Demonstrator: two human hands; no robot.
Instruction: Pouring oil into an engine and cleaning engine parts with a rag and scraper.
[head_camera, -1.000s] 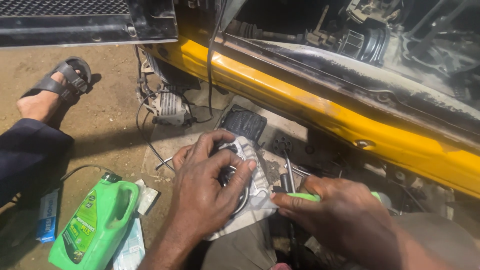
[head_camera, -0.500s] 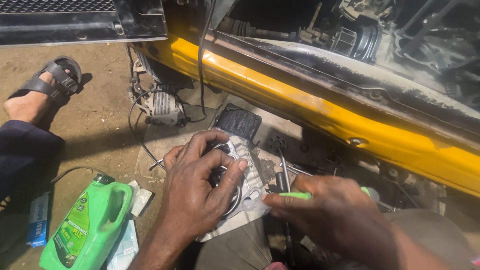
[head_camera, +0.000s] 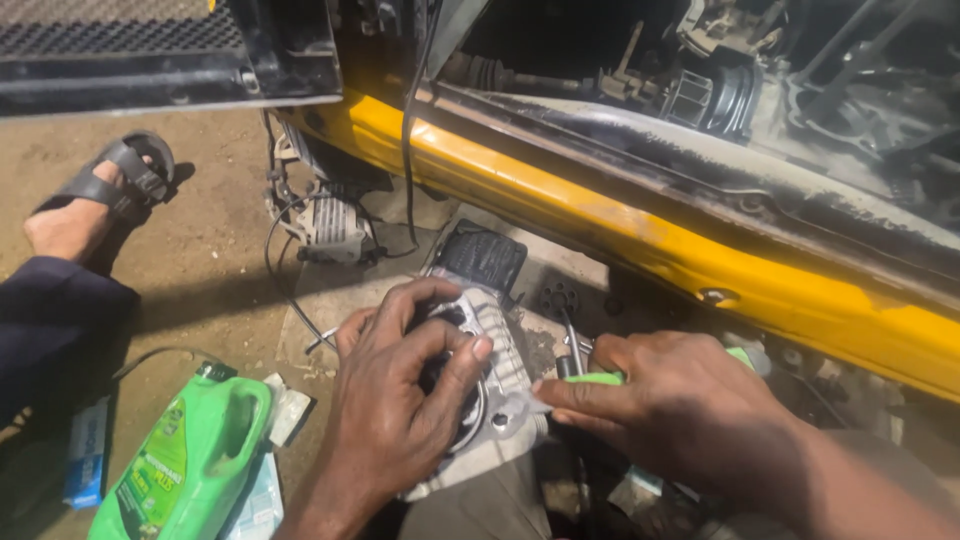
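Left hand (head_camera: 400, 400) sits lower centre of the frame, fingers (head_camera: 455, 360) spread and curled over a grey metal engine part (head_camera: 500, 350), gripping it from above. The part rests on the ground just below the yellow car body (head_camera: 600, 215).

Right hand (head_camera: 670, 400), lower right, has its fingers closed around a green-handled tool (head_camera: 600, 379); the handle pokes out toward the left, its tip touching the right edge of the engine part. A thin metal rod (head_camera: 572, 340) stands just above that hand.

Green plastic jug (head_camera: 185, 460) lies at lower left, tilted, cap (head_camera: 215, 372) on; contents can't be seen through the plastic. White rags or paper (head_camera: 285, 415) are beside it, and a small blue packet (head_camera: 85, 455) is further left.

A black ribbed block (head_camera: 480, 257) lies just above the engine part. A finned metal unit with wires (head_camera: 325, 220) hangs upper left of centre. Another person's sandalled foot (head_camera: 95, 195) and dark sleeve (head_camera: 50, 320) are at the left edge.
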